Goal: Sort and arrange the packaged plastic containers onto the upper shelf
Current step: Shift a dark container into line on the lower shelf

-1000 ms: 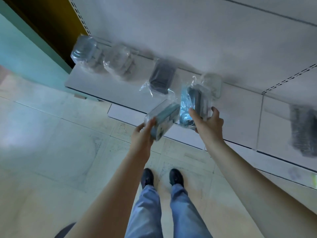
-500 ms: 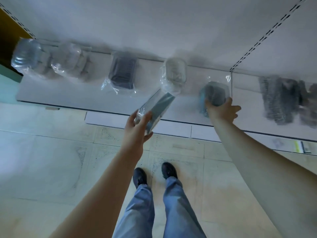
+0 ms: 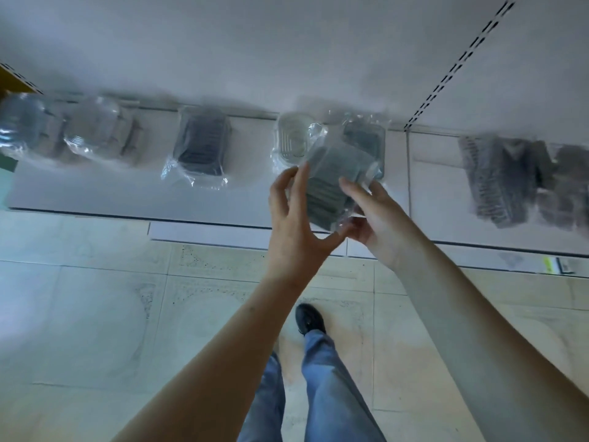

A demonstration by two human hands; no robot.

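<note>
A grey ribbed container in a clear bag (image 3: 334,177) hangs tilted over the front of the white upper shelf (image 3: 95,196). My left hand (image 3: 296,218) holds its left side between long fingers and thumb. My right hand (image 3: 377,215) pinches its lower right corner. Right behind it a bagged grey-blue container (image 3: 366,138) lies on the shelf. To the left stand a clear bagged container (image 3: 290,138), a dark one (image 3: 202,145), and two pale ones (image 3: 95,132) (image 3: 22,129) in a row along the back.
Dark grey bagged items (image 3: 500,180) (image 3: 570,186) fill the neighbouring shelf section on the right. A white back panel (image 3: 287,43) rises behind the shelf. Below are a tiled floor (image 3: 95,314), my legs and one shoe (image 3: 309,319).
My right hand let go of the grey-blue container on the shelf and came back to the bag in my left hand. My left hand carried that bag rightward over the shelf.
</note>
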